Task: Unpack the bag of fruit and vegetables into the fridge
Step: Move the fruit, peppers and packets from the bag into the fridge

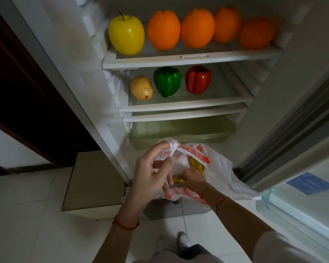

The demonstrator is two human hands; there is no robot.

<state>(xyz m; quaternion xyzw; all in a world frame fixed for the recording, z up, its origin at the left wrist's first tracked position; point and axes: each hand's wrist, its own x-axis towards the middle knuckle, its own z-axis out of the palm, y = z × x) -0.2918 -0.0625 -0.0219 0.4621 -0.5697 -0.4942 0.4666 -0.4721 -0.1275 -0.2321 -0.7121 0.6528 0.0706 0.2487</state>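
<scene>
A white and orange plastic bag (219, 168) hangs in front of the open fridge. My left hand (152, 168) holds the bag's handle looped over its fingers. My right hand (193, 180) is inside the bag, fingers closed around a yellow item (196, 164); what it is I cannot tell. On the upper shelf (190, 60) stand a yellow apple (126, 34) and several oranges (198, 28). The shelf below (186, 106) carries a potato (141, 87), a green pepper (167, 80) and a red pepper (198, 79).
A greenish crisper drawer (182, 132) sits under the lowest shelf, just behind the bag. The fridge door (302, 168) stands open on the right. A dark doorway lies at the left, and a low pale box (93, 179) stands on the tiled floor.
</scene>
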